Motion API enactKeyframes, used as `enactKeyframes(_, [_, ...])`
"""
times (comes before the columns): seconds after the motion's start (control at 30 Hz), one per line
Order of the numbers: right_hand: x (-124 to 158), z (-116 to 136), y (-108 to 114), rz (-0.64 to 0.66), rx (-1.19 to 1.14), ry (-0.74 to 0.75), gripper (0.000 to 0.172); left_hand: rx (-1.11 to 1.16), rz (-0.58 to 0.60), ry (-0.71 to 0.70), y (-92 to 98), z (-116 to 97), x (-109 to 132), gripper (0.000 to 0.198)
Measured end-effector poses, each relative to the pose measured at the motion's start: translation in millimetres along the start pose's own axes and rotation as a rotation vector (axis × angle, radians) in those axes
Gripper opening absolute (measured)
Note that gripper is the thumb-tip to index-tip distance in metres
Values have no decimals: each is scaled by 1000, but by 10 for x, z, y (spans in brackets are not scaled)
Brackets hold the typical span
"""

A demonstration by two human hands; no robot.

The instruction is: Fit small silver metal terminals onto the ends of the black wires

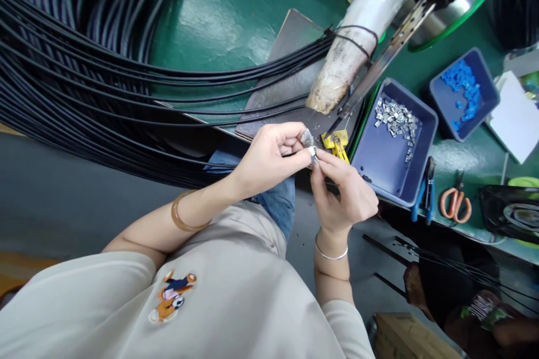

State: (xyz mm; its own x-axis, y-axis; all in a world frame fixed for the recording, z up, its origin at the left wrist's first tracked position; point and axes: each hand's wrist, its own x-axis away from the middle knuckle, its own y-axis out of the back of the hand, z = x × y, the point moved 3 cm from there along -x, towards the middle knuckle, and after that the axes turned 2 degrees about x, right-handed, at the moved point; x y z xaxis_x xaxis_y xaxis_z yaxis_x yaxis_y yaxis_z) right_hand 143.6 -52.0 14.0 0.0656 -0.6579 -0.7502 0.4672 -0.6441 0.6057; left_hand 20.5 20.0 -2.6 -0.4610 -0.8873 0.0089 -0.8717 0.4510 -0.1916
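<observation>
My left hand (280, 148) and my right hand (345, 188) meet fingertip to fingertip in front of my body. Between the right thumb and forefinger is a small shiny metal piece (315, 158), mostly covered by the fingers. The left thumb and forefinger are pinched right beside it; what they grip is hidden. Grey wrapping (307, 137) covers a left fingertip. Black cables (219, 165) run in from the left and pass behind my left wrist. Just beyond the fingers, a yellow tool (337, 143) sits at the table edge.
A blue-grey bin (379, 171) holds small metal clips (396, 118); another bin (484, 104) holds blue pieces (463, 87). Blue-handled pliers (428, 193) and orange-handled cutters (455, 205) lie right. A wrapped post (349, 50) and metal bar (387, 56) stand over a metal plate (290, 87). Cable coils (96, 5) fill the left.
</observation>
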Motion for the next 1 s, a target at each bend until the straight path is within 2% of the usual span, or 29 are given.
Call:
enactKeyframes(0.1, [14,-10,-5,-11,-11,3,21,22,0,19,7,19,1,16])
enactKeyframes(0.2, [19,-63,0,-54,-58,-149,16,19,2,30,7,21,11,16])
enactKeyframes(0.33, [18,-112,-42,20,-206,-374,8,9,11,11,0,-6,25,13])
enactKeyframes(0.47, [6,-116,-83,13,-346,-474,8,-23,45,-11,-14,-34,35,9])
enactKeyframes(0.57, [9,-114,-103,-21,-407,-486,8,-36,60,-6,-20,-39,36,8])
enactKeyframes(0.7, [18,-140,-65,-114,-251,-454,5,-40,56,19,-17,-18,22,12])
enactKeyframes(0.77, [17,-165,-3,-254,-182,-411,3,-26,37,27,-10,-1,9,13])
enactKeyframes(0.87, [32,-194,80,-465,-193,-321,12,5,12,36,-3,22,-14,15])
enactKeyframes(0.93, [51,-201,81,-457,-195,-311,18,21,10,38,-2,26,-30,14])
enactKeyframes(1.0, [71,-190,45,-351,-166,-325,19,29,4,41,-2,21,-45,15])
